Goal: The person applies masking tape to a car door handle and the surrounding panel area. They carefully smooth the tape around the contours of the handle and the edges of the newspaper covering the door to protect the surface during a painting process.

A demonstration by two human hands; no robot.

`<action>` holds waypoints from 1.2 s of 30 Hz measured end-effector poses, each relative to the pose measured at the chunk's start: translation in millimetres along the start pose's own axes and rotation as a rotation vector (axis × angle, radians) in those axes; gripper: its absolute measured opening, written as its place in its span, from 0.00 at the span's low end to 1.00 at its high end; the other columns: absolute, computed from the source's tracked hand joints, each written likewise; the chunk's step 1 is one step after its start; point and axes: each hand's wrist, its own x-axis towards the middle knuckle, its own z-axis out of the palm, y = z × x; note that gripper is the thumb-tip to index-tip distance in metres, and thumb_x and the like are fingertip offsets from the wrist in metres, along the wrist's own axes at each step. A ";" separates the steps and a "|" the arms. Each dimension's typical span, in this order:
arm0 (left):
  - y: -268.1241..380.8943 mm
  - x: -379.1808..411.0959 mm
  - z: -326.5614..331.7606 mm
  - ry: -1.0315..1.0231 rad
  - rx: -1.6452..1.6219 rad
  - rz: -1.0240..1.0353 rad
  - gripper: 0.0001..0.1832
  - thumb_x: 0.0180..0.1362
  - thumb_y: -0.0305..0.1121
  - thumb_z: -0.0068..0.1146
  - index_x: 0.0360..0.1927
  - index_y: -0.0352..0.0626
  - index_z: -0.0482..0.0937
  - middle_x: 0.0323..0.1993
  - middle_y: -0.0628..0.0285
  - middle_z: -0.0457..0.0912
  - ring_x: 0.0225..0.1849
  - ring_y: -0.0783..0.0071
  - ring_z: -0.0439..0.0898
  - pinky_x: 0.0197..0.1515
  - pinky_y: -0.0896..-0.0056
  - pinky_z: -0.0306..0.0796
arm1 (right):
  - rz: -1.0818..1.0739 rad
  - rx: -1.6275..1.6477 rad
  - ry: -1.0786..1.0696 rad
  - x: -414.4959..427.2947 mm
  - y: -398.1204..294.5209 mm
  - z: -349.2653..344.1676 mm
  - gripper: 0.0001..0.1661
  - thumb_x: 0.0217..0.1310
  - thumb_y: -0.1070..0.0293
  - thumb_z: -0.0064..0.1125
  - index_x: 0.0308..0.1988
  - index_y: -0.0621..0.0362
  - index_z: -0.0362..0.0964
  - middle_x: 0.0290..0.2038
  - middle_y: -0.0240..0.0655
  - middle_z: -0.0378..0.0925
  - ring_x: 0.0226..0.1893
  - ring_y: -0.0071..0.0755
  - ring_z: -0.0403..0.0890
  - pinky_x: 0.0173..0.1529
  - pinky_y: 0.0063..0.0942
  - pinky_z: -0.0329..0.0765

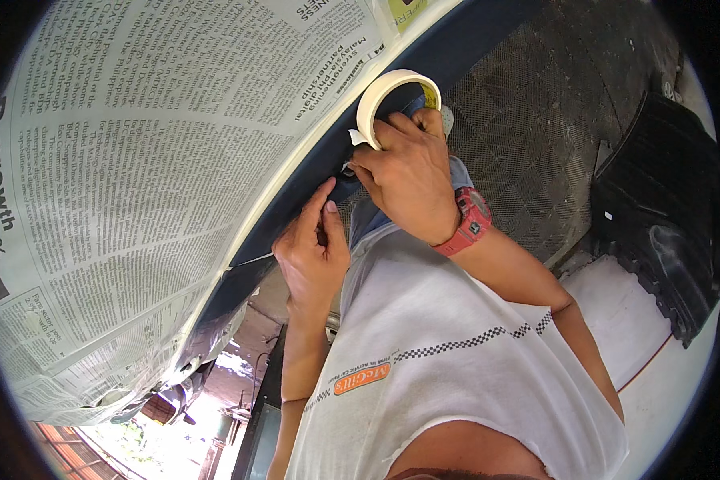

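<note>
My right hand [408, 174] holds a roll of masking tape [369, 108], with its fingers hooked through the ring. A short torn end of tape sticks out at the roll's lower left. Between thumb and forefinger is a small pale scrap, too small to identify. My left hand [312, 252] has its forefinger pointing along a dark blue painted panel [300, 186], its tip at or very near the surface, the thumb apart. Newspaper sheets [174, 150] cover the large curved surface to the left, edged by a strip of masking tape [288, 165] along the blue panel.
A black moulded plastic part [660, 210] rests at the right, on or against a white surface [612, 300]. Below the panel lies a dark textured floor mat [528, 132]. A thin line [252, 261] crosses the blue panel near my left hand. Bright daylight enters at lower left.
</note>
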 end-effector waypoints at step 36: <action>24.2 12.7 20.2 -0.006 0.308 0.058 0.14 0.69 0.26 0.61 0.55 0.46 0.90 0.29 0.45 0.90 0.30 0.43 0.91 0.33 0.46 0.81 | -0.059 -0.093 -0.004 2.1 0.3 -0.2 0.06 0.55 0.64 0.67 0.29 0.46 0.89 0.35 0.29 0.85 0.43 0.34 0.85 0.56 0.41 0.72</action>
